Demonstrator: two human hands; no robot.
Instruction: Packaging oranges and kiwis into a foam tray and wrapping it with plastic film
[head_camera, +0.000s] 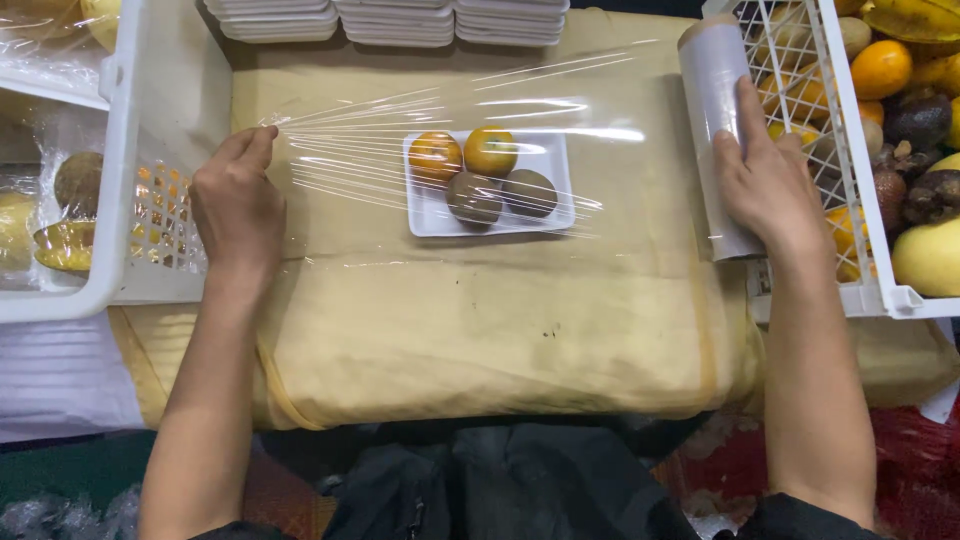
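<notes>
A person stretches a sheet of clear film (440, 130) over a white tray (425, 215) holding two oranges (463, 153) and two brown fruits (500, 193), which sits near the middle of a tabletop covered in tan cloth (480, 320). The left hand (238, 205) presses the film's free end flat against the cloth, fingers together and pinning it down, well left of the tray. The right hand (765, 180) is wrapped around the film roll (715, 130), which stands tilted just beside a white basket (850, 200) of mixed fruit. The film shows streaks and wrinkles fanning out from the left hand, so the pull looks uneven; a clean wrap likely calls for steady, level tension from the roll while the left hand keeps its end anchored, and for lowering the sheet squarely so that it covers all four corners of the tray. A second white basket (115, 200) stands at the left, and stacks of empty trays (390, 20) line the far edge.
</notes>
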